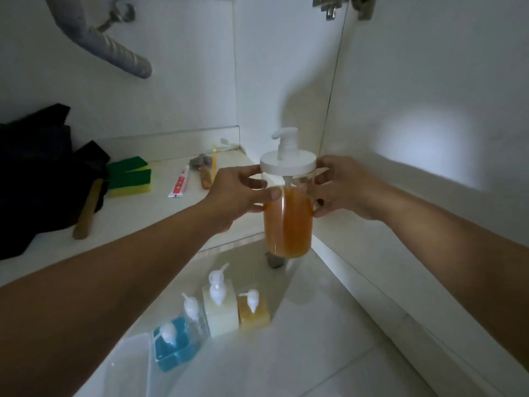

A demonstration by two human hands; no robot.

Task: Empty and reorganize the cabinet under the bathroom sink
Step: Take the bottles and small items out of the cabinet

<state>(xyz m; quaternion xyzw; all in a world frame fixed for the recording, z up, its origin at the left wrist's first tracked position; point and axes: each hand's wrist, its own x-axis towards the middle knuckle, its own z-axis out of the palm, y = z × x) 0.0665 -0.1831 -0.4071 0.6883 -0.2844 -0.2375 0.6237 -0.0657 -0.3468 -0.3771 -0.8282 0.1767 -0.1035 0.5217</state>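
Gripped from both sides, the soap bottle (287, 213) is held by the left hand (234, 193) and right hand (340, 187), fingers curled round its upper body, above the floor at the cabinet's front edge. Mostly full, it is judged heavy, slick and rigid. Its long axis is upright, spout pointing left.

Clear plastic dispenser (287, 216), matt white lid; wood-handled hammer (86, 213).

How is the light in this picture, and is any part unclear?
Head view: dim overall; one bright patch falls on the cabinet door; the pump bottle held by the left hand and right hand is sharp; the floor dispensers look soft; wide-angle edges bend.
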